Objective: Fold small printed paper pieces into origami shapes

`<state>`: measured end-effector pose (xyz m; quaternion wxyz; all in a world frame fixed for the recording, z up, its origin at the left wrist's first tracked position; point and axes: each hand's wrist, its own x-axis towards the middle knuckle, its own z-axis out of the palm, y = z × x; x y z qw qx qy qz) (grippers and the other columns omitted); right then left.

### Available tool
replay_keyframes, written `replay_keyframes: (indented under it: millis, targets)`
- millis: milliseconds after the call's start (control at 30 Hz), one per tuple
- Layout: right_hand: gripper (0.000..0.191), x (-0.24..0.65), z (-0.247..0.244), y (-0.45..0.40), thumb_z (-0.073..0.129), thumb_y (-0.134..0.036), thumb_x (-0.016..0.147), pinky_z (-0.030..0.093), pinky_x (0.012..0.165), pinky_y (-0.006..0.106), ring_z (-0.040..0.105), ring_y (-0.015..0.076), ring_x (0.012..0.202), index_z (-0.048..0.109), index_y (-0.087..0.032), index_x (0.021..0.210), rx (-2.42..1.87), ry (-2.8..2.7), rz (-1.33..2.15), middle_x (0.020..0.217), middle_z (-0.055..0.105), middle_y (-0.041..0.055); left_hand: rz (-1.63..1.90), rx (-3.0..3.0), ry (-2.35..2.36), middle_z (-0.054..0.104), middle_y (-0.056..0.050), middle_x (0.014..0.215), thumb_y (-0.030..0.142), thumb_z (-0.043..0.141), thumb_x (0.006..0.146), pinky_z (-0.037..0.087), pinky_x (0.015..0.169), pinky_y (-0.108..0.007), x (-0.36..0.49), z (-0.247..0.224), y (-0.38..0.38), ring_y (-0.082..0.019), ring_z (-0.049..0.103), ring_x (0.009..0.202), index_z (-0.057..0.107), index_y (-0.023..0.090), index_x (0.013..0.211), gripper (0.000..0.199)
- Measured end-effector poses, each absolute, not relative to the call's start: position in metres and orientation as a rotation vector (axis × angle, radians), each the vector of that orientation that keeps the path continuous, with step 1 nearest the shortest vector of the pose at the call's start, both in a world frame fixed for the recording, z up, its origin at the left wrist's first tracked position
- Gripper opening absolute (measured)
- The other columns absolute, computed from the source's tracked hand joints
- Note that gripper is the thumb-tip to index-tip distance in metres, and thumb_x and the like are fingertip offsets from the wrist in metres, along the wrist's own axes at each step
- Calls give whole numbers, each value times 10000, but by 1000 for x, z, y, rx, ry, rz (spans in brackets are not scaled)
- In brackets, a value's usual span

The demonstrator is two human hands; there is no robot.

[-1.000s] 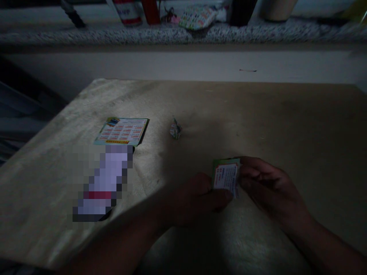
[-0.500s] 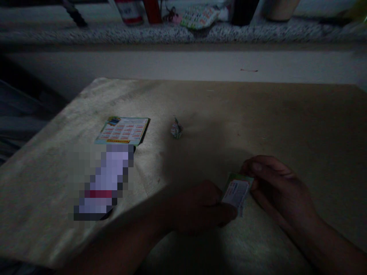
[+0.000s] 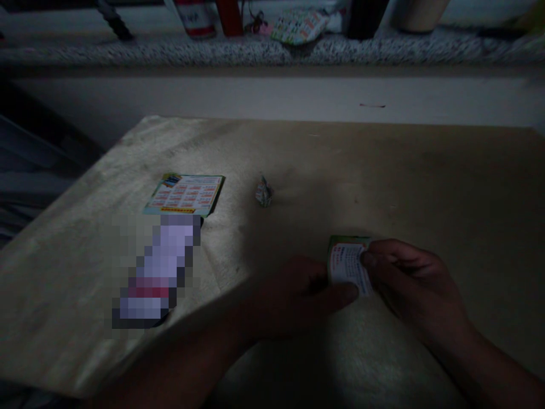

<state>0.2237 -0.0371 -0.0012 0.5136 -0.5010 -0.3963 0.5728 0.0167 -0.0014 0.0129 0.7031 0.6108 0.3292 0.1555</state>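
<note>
A small printed card [image 3: 349,267] with a green top edge is held above the table between both hands. My left hand [image 3: 304,298] grips its lower left part, the thumb lying across the printed face. My right hand [image 3: 409,275] pinches the card's right edge between thumb and fingers. To the left, a larger printed sheet [image 3: 186,194] lies flat. Just below it rests a phone-like object [image 3: 159,267], its surface pixelated. A small crumpled piece [image 3: 264,192] sits on the table, farther away than the hands.
The pale table [image 3: 370,153] reaches back to a white wall [image 3: 255,96]. Above is a speckled stone ledge [image 3: 238,55] bearing a white and red container [image 3: 196,20], a printed packet [image 3: 299,27], a dark container [image 3: 365,18] and a beige container [image 3: 422,15].
The card has moved slightly up and left and now faces the camera more squarely. My right hand has closed on its right edge, with the thumb over the face.
</note>
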Motion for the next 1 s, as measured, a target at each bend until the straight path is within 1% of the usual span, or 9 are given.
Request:
replay_keyframes:
  millis: [267,367,400,433,533,600,667,767,1000]
  targets:
    - [74,223,-4,-33,792,-280,842,532,566,200,639,101,577,777,-230,790,-1188,-896,1419,638,707,-14,533,1389,863,549,-2,673,449,519,952,376,562,-237,18,10,1,-119,497,614,630,134,782,375]
    - [69,223,-5,-32,796,-295,834,539,590,226,640,115,598,783,-228,823,-1158,-862,1437,680,722,2,771,1480,909,572,-7,767,341,536,945,436,612,-245,15,5,3,-132,539,686,597,162,910,192]
    - [66,223,-5,-32,797,-294,833,539,592,230,636,115,596,786,-229,840,-1152,-849,1444,688,725,5,861,1558,904,584,-14,825,287,554,923,455,637,-249,14,4,4,-137,549,724,582,175,987,132]
    - [66,223,-4,-32,796,-292,833,538,591,231,634,114,593,789,-234,863,-1146,-836,1454,694,728,5,944,1663,890,593,-26,898,232,574,892,475,670,-258,12,5,5,-147,562,778,562,189,1071,184]
    - [92,222,-2,-32,799,-283,829,537,581,220,638,108,580,791,-255,916,-1134,-791,1477,688,733,-5,1053,2130,815,548,-120,1258,144,666,781,498,881,-345,6,10,10,-233,546,1124,537,203,1239,479]
    - [98,221,-1,-32,805,-273,822,540,582,209,656,106,589,788,-258,917,-1115,-766,1482,691,739,-8,992,2344,797,497,-136,1394,155,695,799,464,986,-399,5,13,12,-273,480,1274,612,211,1180,393]
    - [98,222,-2,-32,791,-263,834,540,591,201,674,109,603,784,-252,932,-1088,-779,1469,679,739,-4,999,2409,798,613,-107,1279,167,687,853,456,996,-397,6,15,13,-242,552,1199,674,202,1042,193]
    - [132,222,-3,-32,737,-268,883,553,634,225,684,126,642,769,-255,1011,-1061,-880,1397,690,737,7,1133,2334,832,724,-39,900,181,681,887,493,880,-334,9,14,13,-157,661,871,684,173,889,9]
    - [80,216,4,-38,773,-216,829,572,641,249,664,145,684,761,-268,889,-1381,-1219,954,753,703,2,1181,2186,962,737,-35,778,201,723,845,519,758,-295,16,12,7,-149,678,739,701,167,784,73]
